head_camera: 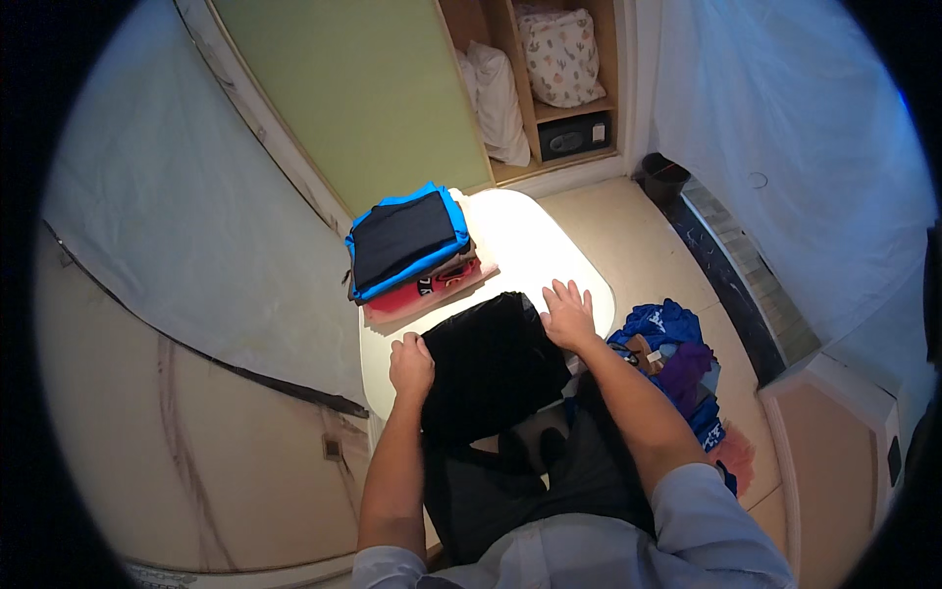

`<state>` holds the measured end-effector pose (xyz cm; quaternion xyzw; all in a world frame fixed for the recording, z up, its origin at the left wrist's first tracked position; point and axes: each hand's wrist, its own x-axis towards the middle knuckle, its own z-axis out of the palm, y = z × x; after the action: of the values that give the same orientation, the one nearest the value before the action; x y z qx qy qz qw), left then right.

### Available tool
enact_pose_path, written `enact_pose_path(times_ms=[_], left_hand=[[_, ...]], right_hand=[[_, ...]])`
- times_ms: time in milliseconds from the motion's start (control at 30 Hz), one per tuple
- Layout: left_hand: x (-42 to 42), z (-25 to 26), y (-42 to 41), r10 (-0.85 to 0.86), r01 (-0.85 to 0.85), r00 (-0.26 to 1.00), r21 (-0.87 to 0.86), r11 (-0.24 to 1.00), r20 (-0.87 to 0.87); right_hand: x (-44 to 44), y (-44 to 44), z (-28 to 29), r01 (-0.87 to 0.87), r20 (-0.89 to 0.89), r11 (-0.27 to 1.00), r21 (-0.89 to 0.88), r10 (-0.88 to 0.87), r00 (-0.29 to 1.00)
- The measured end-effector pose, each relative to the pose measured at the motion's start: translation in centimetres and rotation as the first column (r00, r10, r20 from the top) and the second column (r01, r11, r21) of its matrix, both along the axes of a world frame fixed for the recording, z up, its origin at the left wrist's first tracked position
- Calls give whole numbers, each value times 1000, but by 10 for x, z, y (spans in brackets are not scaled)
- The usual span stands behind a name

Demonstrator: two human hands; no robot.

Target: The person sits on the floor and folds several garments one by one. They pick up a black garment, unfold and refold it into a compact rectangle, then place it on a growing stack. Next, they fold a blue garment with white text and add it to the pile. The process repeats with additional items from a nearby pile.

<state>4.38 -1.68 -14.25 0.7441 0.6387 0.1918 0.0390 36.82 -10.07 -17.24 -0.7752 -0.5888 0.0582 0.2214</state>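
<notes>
A black cloth garment (489, 368) lies spread over the near part of a white table (556, 235) and hangs past its front edge towards my lap. At its left edge my left hand (412, 364) has its fingers curled onto the fabric. My right hand (570, 316) rests at the far right corner of the garment, fingers spread over the tabletop, thumb side against the cloth. Behind the garment stands a stack of folded clothes (407, 239), with a black and bright blue piece on top and a red and pink one bearing writing lower down.
Blue and purple clothes (681, 361) are heaped to the table's right. Further back are a dark bin (664, 179) and an open cupboard with a white pillow (500, 103), a patterned bundle (563, 59) and a black safe (575, 136). A green panel (353, 88) stands behind the table.
</notes>
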Motion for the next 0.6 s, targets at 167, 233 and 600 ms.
enact_pose_path(times_ms=[167, 233, 600], left_hand=[[-30, -22, 13, -19, 15, 985, 30, 999, 172], [-40, -32, 25, -3, 9, 964, -20, 1000, 267], [-35, 26, -9, -90, 145, 980, -323, 935, 179]], right_hand=[[-17, -36, 1, 27, -316, 998, 50, -10, 949], [-31, -53, 9, 65, -437, 992, 112, -10, 899], [-68, -39, 73, 38, -344, 980, -194, -104, 933]])
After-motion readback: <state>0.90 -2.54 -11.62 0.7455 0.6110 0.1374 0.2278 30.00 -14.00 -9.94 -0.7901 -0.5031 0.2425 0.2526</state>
